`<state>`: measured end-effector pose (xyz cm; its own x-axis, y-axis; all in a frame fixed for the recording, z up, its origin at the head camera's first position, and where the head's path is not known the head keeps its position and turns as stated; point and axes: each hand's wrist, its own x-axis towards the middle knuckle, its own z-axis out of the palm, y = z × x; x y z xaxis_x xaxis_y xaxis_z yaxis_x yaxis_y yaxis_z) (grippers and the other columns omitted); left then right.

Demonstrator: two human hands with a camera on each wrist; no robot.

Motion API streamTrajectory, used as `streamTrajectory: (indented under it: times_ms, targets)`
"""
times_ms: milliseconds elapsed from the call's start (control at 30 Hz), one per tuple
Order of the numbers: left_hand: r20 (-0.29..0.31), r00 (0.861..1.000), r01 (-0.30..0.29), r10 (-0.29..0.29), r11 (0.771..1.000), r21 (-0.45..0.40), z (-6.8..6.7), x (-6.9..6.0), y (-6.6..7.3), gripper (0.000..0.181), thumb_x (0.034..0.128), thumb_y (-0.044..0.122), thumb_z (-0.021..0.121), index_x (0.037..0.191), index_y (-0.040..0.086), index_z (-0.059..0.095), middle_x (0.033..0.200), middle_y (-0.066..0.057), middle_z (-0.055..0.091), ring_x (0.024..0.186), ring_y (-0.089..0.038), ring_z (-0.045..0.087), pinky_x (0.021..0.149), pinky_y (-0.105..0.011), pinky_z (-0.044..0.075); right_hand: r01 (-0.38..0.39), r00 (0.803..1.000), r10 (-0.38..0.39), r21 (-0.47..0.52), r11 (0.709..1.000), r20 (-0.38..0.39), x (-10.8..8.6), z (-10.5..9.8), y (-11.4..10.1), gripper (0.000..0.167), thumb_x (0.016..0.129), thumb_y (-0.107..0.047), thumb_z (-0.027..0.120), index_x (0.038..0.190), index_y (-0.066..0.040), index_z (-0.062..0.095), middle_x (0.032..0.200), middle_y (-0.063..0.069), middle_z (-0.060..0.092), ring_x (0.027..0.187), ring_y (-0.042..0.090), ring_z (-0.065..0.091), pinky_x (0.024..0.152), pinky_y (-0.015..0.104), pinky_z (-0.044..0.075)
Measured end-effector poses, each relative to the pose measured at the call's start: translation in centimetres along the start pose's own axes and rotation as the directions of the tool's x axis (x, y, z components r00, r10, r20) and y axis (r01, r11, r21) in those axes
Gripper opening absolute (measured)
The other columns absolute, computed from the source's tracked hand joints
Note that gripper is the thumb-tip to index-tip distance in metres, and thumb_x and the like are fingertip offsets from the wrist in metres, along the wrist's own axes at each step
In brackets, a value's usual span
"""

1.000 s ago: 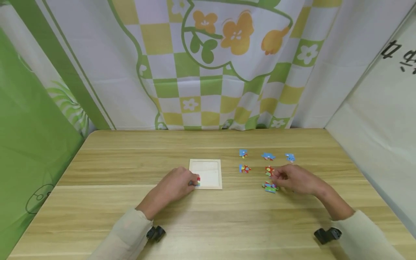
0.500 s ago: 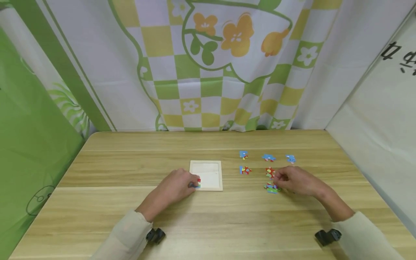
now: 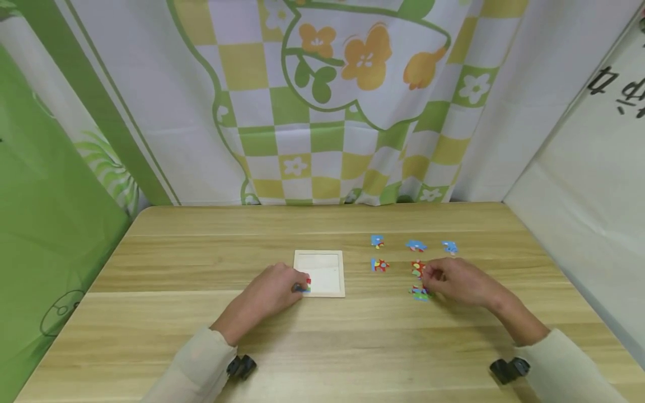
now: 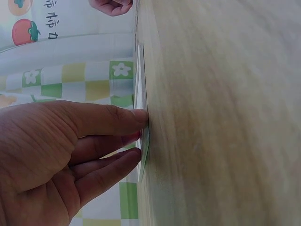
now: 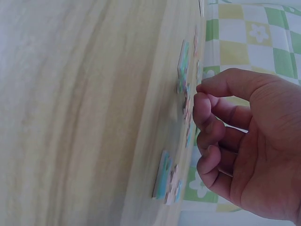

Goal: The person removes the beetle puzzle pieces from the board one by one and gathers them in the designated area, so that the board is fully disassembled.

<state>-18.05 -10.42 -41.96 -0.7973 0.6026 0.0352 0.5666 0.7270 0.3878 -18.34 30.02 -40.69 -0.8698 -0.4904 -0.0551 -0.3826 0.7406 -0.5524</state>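
Observation:
In the head view, my left hand [image 3: 274,286] is at the lower left corner of a square wooden puzzle frame [image 3: 341,274]. Its thumb and fingers pinch a small red, green and blue jigsaw piece [image 3: 308,286], partly hidden by the hand. Seen from the left wrist, the piece's green edge [image 4: 146,148] lies between thumb and fingers. My right hand [image 3: 456,280] hovers over the table with curled fingers, thumb tip against forefinger, and nothing visible between them. Beside its fingertips lie a red piece [image 3: 417,268] and a green-blue piece [image 3: 420,294].
Several more jigsaw pieces lie apart at the right: a blue corner piece [image 3: 377,241], a blue one [image 3: 416,245], another blue one [image 3: 450,247] and a red one with a blue edge [image 3: 380,265]. Patterned curtain [image 3: 325,140] hangs behind the table's far edge.
My right hand has shifted slightly right beside the red and green pieces. The left hand keeps its place at the frame's corner. The head view has tilted up a little.

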Motion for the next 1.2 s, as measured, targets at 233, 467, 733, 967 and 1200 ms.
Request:
streamTrajectory:
  times_ms: [233, 467, 733, 967, 1200]
  targets:
    - [-0.028, 0.999, -0.029, 0.030, 0.999, 0.028, 0.1, -0.1, -0.1, 0.004, 0.0895, 0.004, 0.079, 0.091, 0.008, 0.080, 0.106, -0.005, 0.079, 0.090, -0.018, 0.073, 0.076, -0.032, 0.058, 0.051, 0.998, -0.052, -0.024, 0.998, -0.044, 0.7, 0.2, -1.6, 0.011, 0.099, -0.011, 0.068, 0.090, -0.016, 0.070, 0.080, -0.011, 0.067, 0.073, 0.003, 0.058, 0.062, 0.024, 0.048]
    - [-0.003, 1.000, -0.006, 0.006, 1.000, 0.008, 0.1, 0.0, 0.1, 0.008, 0.0898, 0.004, 0.080, 0.097, 0.004, 0.082, 0.126, -0.016, 0.072, 0.110, -0.032, 0.072, 0.083, -0.036, 0.059, 0.123, 0.990, -0.127, -0.063, 0.990, -0.063, 2.3, 1.1, -3.8, 0.015, 0.098, -0.007, 0.065, 0.088, -0.016, 0.071, 0.080, -0.013, 0.064, 0.074, 0.004, 0.058, 0.064, 0.024, 0.049]
    - [0.004, 1.000, -0.009, 0.009, 1.000, 0.025, -0.1, -0.2, 0.1, 0.007, 0.0897, 0.004, 0.079, 0.096, 0.004, 0.082, 0.125, -0.015, 0.072, 0.110, -0.034, 0.072, 0.085, -0.038, 0.059, 0.195, 0.980, -0.197, -0.043, 0.980, -0.041, 5.4, 3.1, -6.8, 0.012, 0.098, -0.007, 0.064, 0.093, -0.012, 0.074, 0.082, -0.011, 0.067, 0.073, 0.003, 0.060, 0.065, 0.025, 0.052]
    - [0.006, 1.000, 0.009, -0.009, 1.000, 0.025, -0.2, -0.3, 0.2, 0.008, 0.0899, 0.004, 0.079, 0.098, 0.004, 0.082, 0.124, -0.013, 0.073, 0.111, -0.033, 0.072, 0.091, -0.042, 0.058, 0.285, 0.957, -0.288, -0.095, 0.954, -0.017, 7.9, 5.0, -9.5, 0.010, 0.093, -0.007, 0.067, 0.091, -0.013, 0.073, 0.083, -0.012, 0.067, 0.068, 0.002, 0.053, 0.065, 0.024, 0.049]
    - [-0.014, 1.000, 0.027, -0.026, 0.996, 0.090, -0.1, -0.5, 0.3, 0.010, 0.0883, 0.010, 0.083, 0.098, 0.012, 0.084, 0.122, -0.007, 0.075, 0.105, -0.027, 0.073, 0.082, -0.040, 0.060, 0.305, 0.952, -0.306, -0.115, 0.945, 0.006, 9.8, 6.9, -10.9, 0.012, 0.091, -0.006, 0.066, 0.095, -0.013, 0.074, 0.085, -0.010, 0.069, 0.075, 0.005, 0.058, 0.069, 0.024, 0.050]
